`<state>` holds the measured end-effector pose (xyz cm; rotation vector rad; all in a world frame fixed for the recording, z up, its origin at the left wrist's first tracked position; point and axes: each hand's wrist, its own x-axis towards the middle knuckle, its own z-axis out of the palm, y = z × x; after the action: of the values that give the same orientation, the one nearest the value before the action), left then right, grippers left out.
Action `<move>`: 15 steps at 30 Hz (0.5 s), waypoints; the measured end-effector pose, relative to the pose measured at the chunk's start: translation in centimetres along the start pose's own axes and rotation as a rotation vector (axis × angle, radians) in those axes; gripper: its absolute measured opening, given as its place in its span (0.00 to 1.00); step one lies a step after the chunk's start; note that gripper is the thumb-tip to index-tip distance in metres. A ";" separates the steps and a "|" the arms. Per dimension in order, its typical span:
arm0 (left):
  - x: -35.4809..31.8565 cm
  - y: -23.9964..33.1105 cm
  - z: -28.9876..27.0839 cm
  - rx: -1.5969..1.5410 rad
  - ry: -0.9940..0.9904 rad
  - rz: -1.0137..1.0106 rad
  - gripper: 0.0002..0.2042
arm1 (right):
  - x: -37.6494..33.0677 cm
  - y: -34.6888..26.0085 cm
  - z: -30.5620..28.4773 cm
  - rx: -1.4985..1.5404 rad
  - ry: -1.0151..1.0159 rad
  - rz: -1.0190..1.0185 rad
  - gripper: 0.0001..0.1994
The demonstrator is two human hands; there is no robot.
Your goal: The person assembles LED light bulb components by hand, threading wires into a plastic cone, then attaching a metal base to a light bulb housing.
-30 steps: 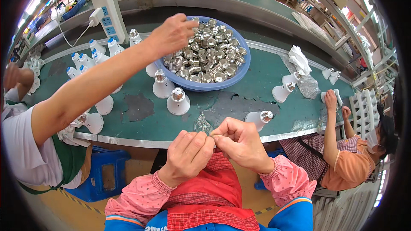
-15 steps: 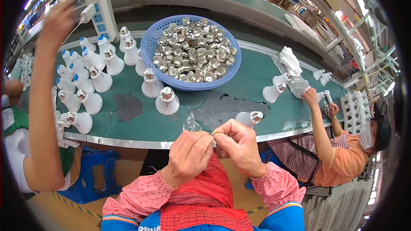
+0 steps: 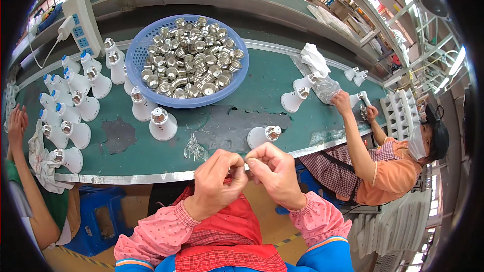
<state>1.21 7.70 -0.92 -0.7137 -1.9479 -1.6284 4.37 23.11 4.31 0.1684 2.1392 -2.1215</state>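
My left hand point(image 3: 216, 181) and my right hand point(image 3: 276, 175) meet fingertip to fingertip over the near table edge. Both are closed in a pinch, and whatever lies between them is too small to make out. Just beyond my left hand is a little heap of thin, shiny pins point(image 3: 193, 148). A white bulb with a metal screw cap point(image 3: 261, 136) lies tilted on the table beyond my right hand. Farther left, another capped bulb point(image 3: 163, 126) stands cap up.
A blue plastic basket point(image 3: 135, 60) full of metal screw caps point(image 3: 194, 55) stands at the back. Several white bulbs point(image 3: 75, 81) crowd the left, near a power strip point(image 3: 80, 25). Co-workers sit on both sides; the right one's hand point(image 3: 342, 102) touches a clear plastic bag point(image 3: 325, 89).
The view has shifted, so the table's things appear farther left. The left co-worker's raised arm has come down, hands now together. My hands stay pinched together.
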 end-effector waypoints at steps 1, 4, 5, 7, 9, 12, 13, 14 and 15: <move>0.1 0.3 0.5 -0.114 -0.036 -0.113 0.14 | -0.3 -0.1 -0.6 -0.083 0.046 -0.090 0.04; 0.6 0.4 1.4 -0.209 -0.081 -0.219 0.11 | -0.8 -1.6 -2.4 -0.210 0.146 -0.120 0.02; 0.8 0.4 1.7 -0.248 -0.108 -0.270 0.11 | -0.6 -1.9 -3.2 -0.244 0.174 -0.124 0.02; 1.1 0.2 2.4 -0.258 -0.108 -0.271 0.09 | -0.5 -2.2 -3.9 -0.239 0.197 -0.091 0.03; 1.4 0.4 2.9 -0.312 -0.092 -0.295 0.10 | -0.6 -2.3 -4.0 -0.182 0.186 -0.044 0.06; 2.3 0.9 3.4 -0.325 -0.074 -0.215 0.11 | -0.8 -2.3 -3.9 -0.173 0.163 -0.026 0.05; 2.2 0.8 3.3 -0.323 -0.074 -0.218 0.11 | -0.8 -2.3 -3.8 -0.172 0.152 -0.023 0.04; 2.2 0.6 3.3 -0.297 -0.095 -0.164 0.11 | -0.8 -2.2 -3.8 -0.172 0.152 -0.021 0.04; 2.2 0.4 3.3 -0.272 -0.117 -0.108 0.12 | -0.8 -2.1 -3.8 -0.194 0.146 -0.039 0.04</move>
<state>-0.29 11.21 0.30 -0.8358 -1.8934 -1.9836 4.76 26.93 6.53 0.2713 2.4341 -1.9624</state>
